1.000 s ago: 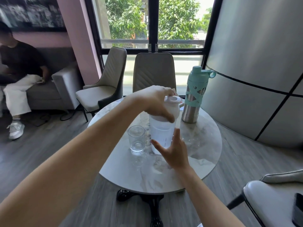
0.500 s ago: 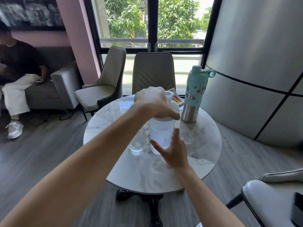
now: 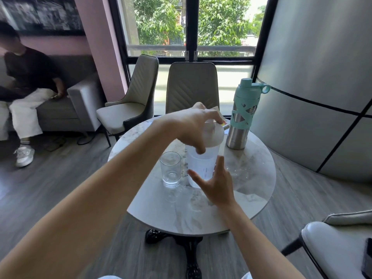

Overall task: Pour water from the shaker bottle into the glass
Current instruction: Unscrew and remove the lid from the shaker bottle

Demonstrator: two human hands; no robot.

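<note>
A translucent white shaker bottle (image 3: pixel 203 164) with water in it stands upright near the middle of the round marble table (image 3: pixel 251 188). My left hand (image 3: pixel 193 127) comes over from the left and grips its white lid (image 3: pixel 214 135), fingers curled around the rim. Against the near side of the bottle's lower body, my right hand (image 3: pixel 217 186) holds it with thumb and fingers spread. A clear glass (image 3: pixel 170 169) stands upright just left of the bottle, close to it, and seems to hold nothing.
A steel bottle with a teal sleeve (image 3: pixel 241 117) stands at the table's back right. Two beige chairs (image 3: pixel 192 87) are behind the table, and another seat (image 3: pixel 332 248) is at the lower right. A person (image 3: pixel 26 81) sits on a sofa far left.
My left hand has shifted its grip on the lid, leaving the lid's right side uncovered. The bottle, the glass and my right hand have stayed in place.
</note>
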